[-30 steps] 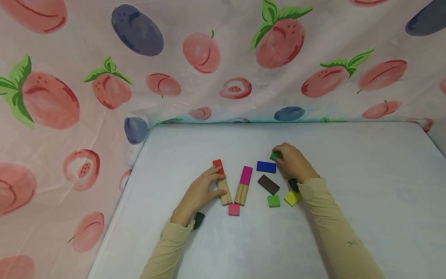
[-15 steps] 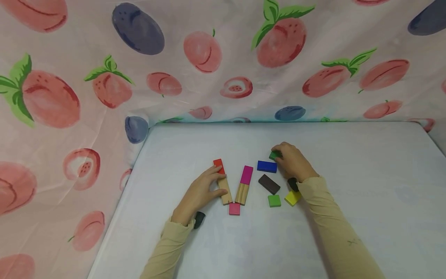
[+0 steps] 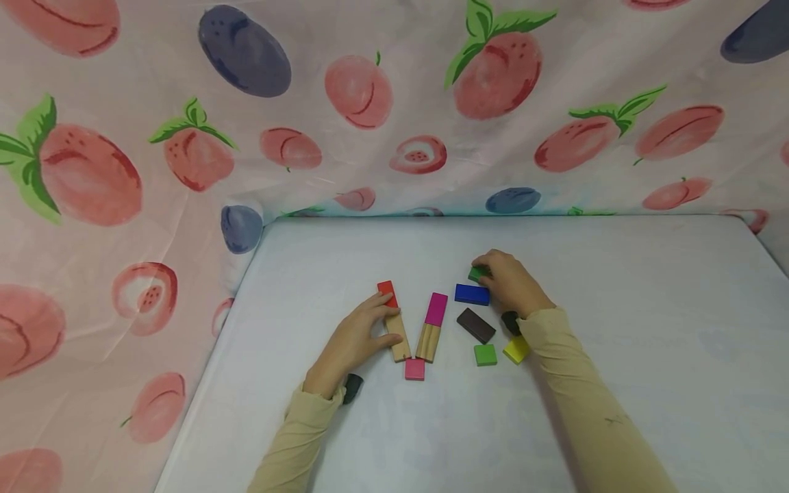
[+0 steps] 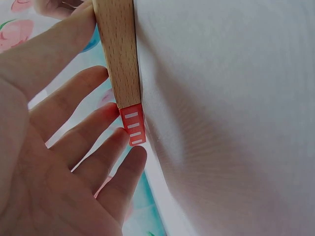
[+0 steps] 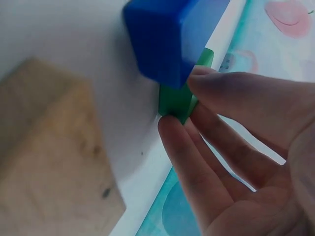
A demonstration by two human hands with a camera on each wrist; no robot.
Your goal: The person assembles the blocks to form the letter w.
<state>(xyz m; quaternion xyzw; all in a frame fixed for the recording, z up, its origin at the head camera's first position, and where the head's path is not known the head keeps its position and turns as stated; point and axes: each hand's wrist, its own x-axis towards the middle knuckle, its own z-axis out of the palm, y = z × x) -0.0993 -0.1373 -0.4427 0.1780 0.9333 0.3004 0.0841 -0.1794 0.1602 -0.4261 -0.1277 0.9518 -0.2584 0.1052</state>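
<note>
Where left hand [image 3: 346, 337] touches, wooden block [image 3: 397, 327], lengthwise forward, slightly left

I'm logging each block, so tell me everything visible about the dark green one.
The dark green block has flat, smooth-looking faces, plainly coloured; its material is unclear. The right hand pinches it just beyond the blue block, partly hiding it. Whether it touches the blue block or the table cannot be told.
</note>
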